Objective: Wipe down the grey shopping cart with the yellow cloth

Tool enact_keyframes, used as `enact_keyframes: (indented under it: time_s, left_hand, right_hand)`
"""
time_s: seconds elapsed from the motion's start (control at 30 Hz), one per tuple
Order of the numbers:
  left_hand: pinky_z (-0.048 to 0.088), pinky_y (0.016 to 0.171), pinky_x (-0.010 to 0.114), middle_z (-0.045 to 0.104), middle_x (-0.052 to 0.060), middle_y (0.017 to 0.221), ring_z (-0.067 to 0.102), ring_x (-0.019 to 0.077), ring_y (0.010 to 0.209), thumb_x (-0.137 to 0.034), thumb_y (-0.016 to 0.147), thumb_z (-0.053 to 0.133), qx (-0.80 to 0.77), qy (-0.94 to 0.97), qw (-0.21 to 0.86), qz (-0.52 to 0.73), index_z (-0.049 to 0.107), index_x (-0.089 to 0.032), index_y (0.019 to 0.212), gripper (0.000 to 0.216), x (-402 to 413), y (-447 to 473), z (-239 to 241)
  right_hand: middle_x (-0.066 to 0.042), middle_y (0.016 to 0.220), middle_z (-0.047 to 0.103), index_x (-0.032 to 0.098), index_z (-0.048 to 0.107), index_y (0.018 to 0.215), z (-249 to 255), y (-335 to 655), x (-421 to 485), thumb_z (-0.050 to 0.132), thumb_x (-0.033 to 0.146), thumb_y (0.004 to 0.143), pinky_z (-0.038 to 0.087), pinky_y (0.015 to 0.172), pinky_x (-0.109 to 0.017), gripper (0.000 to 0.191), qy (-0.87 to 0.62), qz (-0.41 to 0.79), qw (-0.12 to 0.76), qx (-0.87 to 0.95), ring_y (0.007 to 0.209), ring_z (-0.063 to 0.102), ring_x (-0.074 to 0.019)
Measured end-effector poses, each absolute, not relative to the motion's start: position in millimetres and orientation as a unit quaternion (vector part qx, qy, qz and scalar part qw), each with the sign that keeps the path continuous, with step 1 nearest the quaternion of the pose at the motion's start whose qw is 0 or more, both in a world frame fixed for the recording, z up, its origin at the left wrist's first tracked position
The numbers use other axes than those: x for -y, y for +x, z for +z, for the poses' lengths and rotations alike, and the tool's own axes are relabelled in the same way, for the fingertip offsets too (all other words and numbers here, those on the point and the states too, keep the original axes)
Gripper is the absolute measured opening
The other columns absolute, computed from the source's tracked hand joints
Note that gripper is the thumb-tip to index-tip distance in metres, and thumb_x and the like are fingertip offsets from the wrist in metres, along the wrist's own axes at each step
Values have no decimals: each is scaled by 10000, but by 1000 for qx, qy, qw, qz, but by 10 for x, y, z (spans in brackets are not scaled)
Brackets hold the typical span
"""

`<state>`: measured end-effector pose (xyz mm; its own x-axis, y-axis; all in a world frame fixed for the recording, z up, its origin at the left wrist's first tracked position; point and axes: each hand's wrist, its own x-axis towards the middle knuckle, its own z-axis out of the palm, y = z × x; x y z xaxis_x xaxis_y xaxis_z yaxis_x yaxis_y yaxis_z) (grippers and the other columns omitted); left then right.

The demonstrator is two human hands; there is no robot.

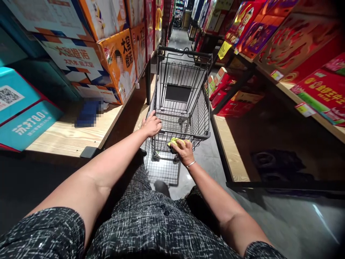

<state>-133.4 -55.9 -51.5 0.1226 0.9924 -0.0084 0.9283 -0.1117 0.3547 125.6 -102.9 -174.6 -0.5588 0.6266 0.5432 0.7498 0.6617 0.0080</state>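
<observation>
A black wire shopping cart (199, 135) stands in the aisle right in front of me, with its handle bar at the far end. My left hand (151, 125) grips the near left corner of its rim, fingers bent over the frame. Bunched in my right hand (185, 150) is a yellow cloth (174, 141), held against the wire at the cart's near end, just below the rim. The fingers of that hand are closed around the cloth and hide part of it. I see nothing lying in the cart's basket.
Orange and white drink cartons (118, 64) are stacked on the left wooden shelf (72, 135), near a teal box (29, 118). A blurred blue item (87, 112) lies there too. Red gift boxes (320, 86) fill the right shelves. Grey floor runs down the narrow aisle.
</observation>
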Motion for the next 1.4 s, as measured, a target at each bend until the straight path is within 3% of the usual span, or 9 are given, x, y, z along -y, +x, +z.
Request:
enact_keyframes:
  time_s: [0.1, 0.2, 0.33, 0.43, 0.6, 0.83, 1.13, 1.3, 1.4]
  left_hand:
    - [82, 1226, 679, 545, 66, 1488, 168, 283, 1570, -327, 994, 407, -658, 737, 107, 112, 547, -316, 1420, 449, 601, -1312, -439]
    - [58, 1269, 565, 532, 103, 1495, 216, 273, 1558, -234, 976, 417, -638, 757, 58, 129, 447, -237, 1514, 538, 682, -1189, -379]
    - [288, 1196, 441, 552, 116, 1476, 418, 268, 1443, -314, 1003, 377, -588, 796, 107, 96, 434, -188, 1513, 528, 797, -1026, -385]
    - [315, 1134, 480, 617, 98, 1385, 512, 289, 1319, -426, 977, 424, -567, 813, 120, 61, 540, -234, 1409, 487, 826, -1017, -413]
    - [335, 1071, 484, 639, 102, 1299, 522, 312, 1249, -384, 829, 592, -556, 822, 120, 12, 603, -219, 1299, 498, 760, -1105, -413]
    - [348, 1059, 489, 627, 108, 1278, 521, 308, 1231, -343, 769, 643, -551, 830, 90, 11, 593, -193, 1273, 528, 742, -1174, -457]
    - [350, 1046, 483, 615, 114, 1270, 524, 311, 1208, -343, 764, 659, -546, 834, 80, 9, 584, -206, 1251, 511, 779, -1178, -439]
    - [340, 1055, 485, 619, 102, 1267, 523, 305, 1218, -314, 734, 661, -549, 831, 85, 10, 585, -222, 1246, 527, 747, -1193, -462]
    - [340, 1056, 482, 622, 104, 1278, 522, 311, 1233, -276, 732, 646, -553, 829, 87, 9, 587, -223, 1264, 537, 729, -1235, -468]
  right_hand:
    - [-39, 1232, 604, 435, 682, 1276, -1361, 1283, 916, 628, 224, 941, 343, 1101, -442, 400, -395, -179, 344, 833, 1187, 425, -232]
    - [-62, 1275, 574, 426, 680, 1297, -1255, 1261, 858, 616, 220, 941, 325, 1118, -470, 416, -450, -169, 343, 807, 1224, 405, -257]
    - [-51, 1290, 589, 468, 675, 1284, -1659, 1199, 923, 579, 214, 964, 332, 1071, -489, 419, -484, -118, 256, 828, 1222, 408, -260]
    - [-36, 1313, 614, 463, 679, 1270, -2108, 1180, 1078, 562, 212, 966, 376, 995, -462, 411, -490, -68, 147, 857, 1202, 431, -263]
    - [-55, 1188, 675, 354, 753, 1107, -2483, 1196, 1314, 569, 145, 920, 383, 930, -409, 335, -476, -18, 57, 877, 1120, 484, -255]
    - [-36, 1258, 643, 389, 729, 1176, -2098, 1327, 1199, 585, 188, 940, 359, 954, -405, 342, -459, -51, 103, 881, 1113, 461, -241]
    - [-86, 1281, 559, 364, 701, 1252, -1145, 1802, 935, 549, 136, 903, 341, 1061, -485, 444, -504, -200, 375, 752, 1216, 395, -290]
    - [-135, 1356, 493, 287, 608, 1379, -1226, 1419, 978, 520, 77, 741, 357, 1037, -545, 677, -565, -115, 368, 730, 1234, 379, -334]
    - [-122, 1401, 485, 306, 602, 1389, -1220, 988, 1022, 526, 86, 775, 351, 1028, -531, 657, -545, -88, 312, 773, 1251, 369, -338]
